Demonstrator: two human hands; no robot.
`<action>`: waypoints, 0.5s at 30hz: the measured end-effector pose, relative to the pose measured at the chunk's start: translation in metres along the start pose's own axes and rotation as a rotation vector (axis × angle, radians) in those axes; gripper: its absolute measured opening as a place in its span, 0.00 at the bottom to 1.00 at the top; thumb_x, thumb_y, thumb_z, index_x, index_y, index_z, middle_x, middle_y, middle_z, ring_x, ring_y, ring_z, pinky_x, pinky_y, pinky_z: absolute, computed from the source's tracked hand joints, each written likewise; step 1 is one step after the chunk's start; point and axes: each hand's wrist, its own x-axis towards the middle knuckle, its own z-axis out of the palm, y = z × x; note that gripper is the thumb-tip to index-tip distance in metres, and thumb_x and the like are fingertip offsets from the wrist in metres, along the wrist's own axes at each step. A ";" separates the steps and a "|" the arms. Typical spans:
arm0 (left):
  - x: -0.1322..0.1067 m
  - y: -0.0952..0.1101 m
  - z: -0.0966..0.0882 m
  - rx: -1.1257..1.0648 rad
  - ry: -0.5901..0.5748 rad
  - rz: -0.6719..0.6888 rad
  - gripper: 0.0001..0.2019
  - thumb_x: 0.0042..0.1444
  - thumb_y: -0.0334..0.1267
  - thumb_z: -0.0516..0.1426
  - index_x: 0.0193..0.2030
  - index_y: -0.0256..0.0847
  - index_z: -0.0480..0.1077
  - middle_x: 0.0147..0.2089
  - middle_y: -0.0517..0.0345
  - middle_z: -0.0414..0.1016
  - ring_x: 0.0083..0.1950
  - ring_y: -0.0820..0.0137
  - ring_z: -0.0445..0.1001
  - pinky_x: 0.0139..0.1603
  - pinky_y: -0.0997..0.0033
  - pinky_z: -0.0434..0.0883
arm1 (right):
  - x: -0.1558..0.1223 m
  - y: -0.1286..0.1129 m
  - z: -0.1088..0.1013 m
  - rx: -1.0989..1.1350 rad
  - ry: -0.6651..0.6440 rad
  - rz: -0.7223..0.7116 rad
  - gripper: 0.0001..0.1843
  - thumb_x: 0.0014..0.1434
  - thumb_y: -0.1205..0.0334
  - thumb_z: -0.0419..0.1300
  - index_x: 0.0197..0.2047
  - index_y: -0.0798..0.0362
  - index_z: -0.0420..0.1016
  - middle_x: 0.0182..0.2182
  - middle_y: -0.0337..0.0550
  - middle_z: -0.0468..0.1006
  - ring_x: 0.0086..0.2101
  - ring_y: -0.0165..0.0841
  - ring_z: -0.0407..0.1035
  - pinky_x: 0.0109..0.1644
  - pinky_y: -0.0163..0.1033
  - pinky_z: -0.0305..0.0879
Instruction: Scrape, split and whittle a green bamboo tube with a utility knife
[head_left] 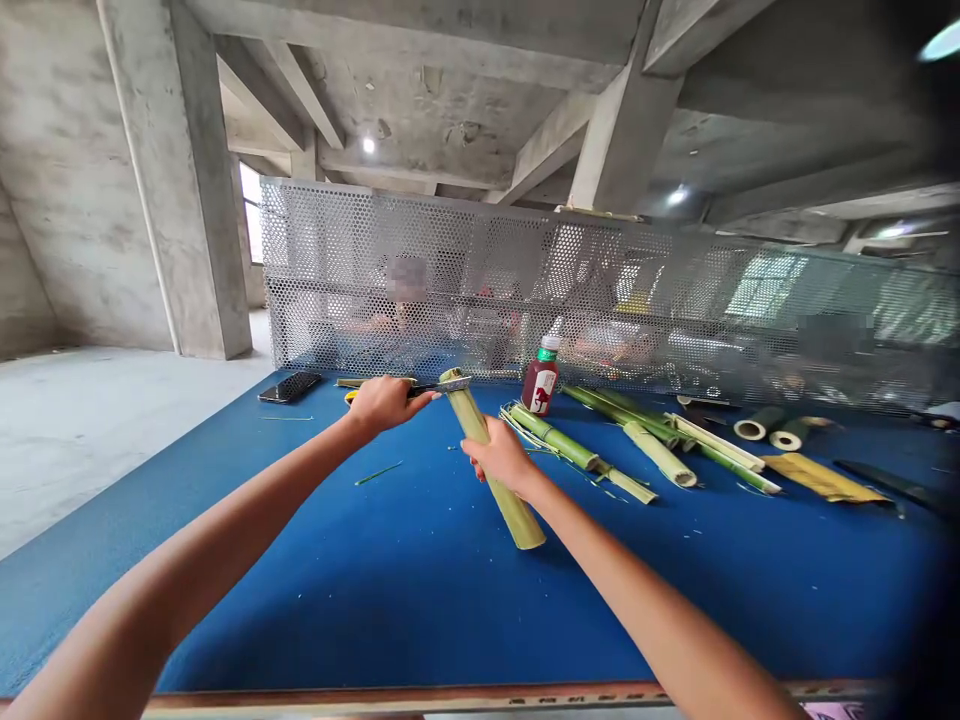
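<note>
My left hand (384, 403) is closed round the handle of a knife (454, 384), a bit of yellow showing behind the fist. Its blade lies across the upper end of a pale green bamboo tube (520, 515), touching it or very near. My right hand (498, 455) wraps round the middle of that tube, which slants from upper left to lower right over the blue table (360, 590). Part of the tube is hidden behind my fingers. Beyond my right hand lies a green bamboo stem (559, 438) with thin strips beside it.
A phone (291, 387) lies at the back left. Behind the bamboo stands a dark red bottle (541, 378). More bamboo pieces (660, 453), a yellow flat piece (825, 478) and a dark long object (892, 484) lie to the right. A perforated metal screen (465, 240) borders the table's back.
</note>
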 end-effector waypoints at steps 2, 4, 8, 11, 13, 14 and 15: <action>0.014 0.000 0.007 0.023 0.006 0.005 0.39 0.49 0.66 0.34 0.29 0.35 0.73 0.27 0.43 0.73 0.32 0.58 0.73 0.29 0.67 0.62 | 0.005 0.004 -0.003 -0.017 0.042 0.045 0.08 0.44 0.67 0.54 0.29 0.53 0.57 0.13 0.30 0.63 0.12 0.25 0.60 0.13 0.28 0.57; 0.027 0.007 0.014 0.012 0.017 0.004 0.39 0.49 0.65 0.34 0.29 0.35 0.73 0.28 0.41 0.73 0.33 0.57 0.73 0.31 0.66 0.63 | 0.009 0.005 -0.007 0.006 0.093 0.090 0.09 0.43 0.67 0.54 0.29 0.53 0.57 0.13 0.30 0.63 0.12 0.25 0.60 0.13 0.29 0.58; 0.048 0.034 0.024 -0.057 0.016 0.020 0.40 0.49 0.66 0.34 0.30 0.34 0.74 0.30 0.40 0.74 0.35 0.55 0.73 0.33 0.64 0.64 | 0.014 0.002 -0.019 0.054 0.193 0.147 0.08 0.43 0.66 0.54 0.28 0.53 0.57 0.13 0.31 0.63 0.13 0.26 0.60 0.14 0.30 0.60; 0.061 0.044 0.024 -0.116 -0.016 0.003 0.39 0.48 0.66 0.35 0.31 0.35 0.74 0.32 0.40 0.74 0.37 0.55 0.73 0.35 0.64 0.65 | 0.012 0.001 -0.028 0.006 0.251 0.161 0.07 0.44 0.67 0.53 0.28 0.52 0.57 0.12 0.31 0.63 0.13 0.27 0.61 0.14 0.31 0.60; 0.070 0.035 0.018 -0.170 -0.065 -0.126 0.38 0.49 0.65 0.36 0.33 0.33 0.74 0.35 0.38 0.74 0.39 0.56 0.72 0.36 0.65 0.65 | 0.005 0.003 -0.032 -0.068 0.225 0.148 0.08 0.43 0.68 0.54 0.28 0.53 0.58 0.12 0.31 0.63 0.12 0.26 0.60 0.13 0.30 0.58; 0.074 0.026 0.013 -0.189 -0.088 -0.221 0.38 0.50 0.64 0.36 0.35 0.32 0.73 0.36 0.37 0.74 0.40 0.56 0.72 0.36 0.65 0.65 | 0.002 0.004 -0.033 -0.102 0.177 0.129 0.08 0.42 0.68 0.55 0.28 0.53 0.58 0.11 0.30 0.62 0.11 0.26 0.59 0.13 0.30 0.57; 0.078 0.013 0.008 -0.198 -0.099 -0.330 0.39 0.51 0.63 0.34 0.37 0.30 0.73 0.37 0.35 0.74 0.40 0.55 0.72 0.34 0.64 0.65 | -0.002 0.005 -0.033 -0.119 0.119 0.104 0.09 0.42 0.69 0.55 0.28 0.53 0.58 0.11 0.30 0.62 0.11 0.25 0.59 0.13 0.29 0.56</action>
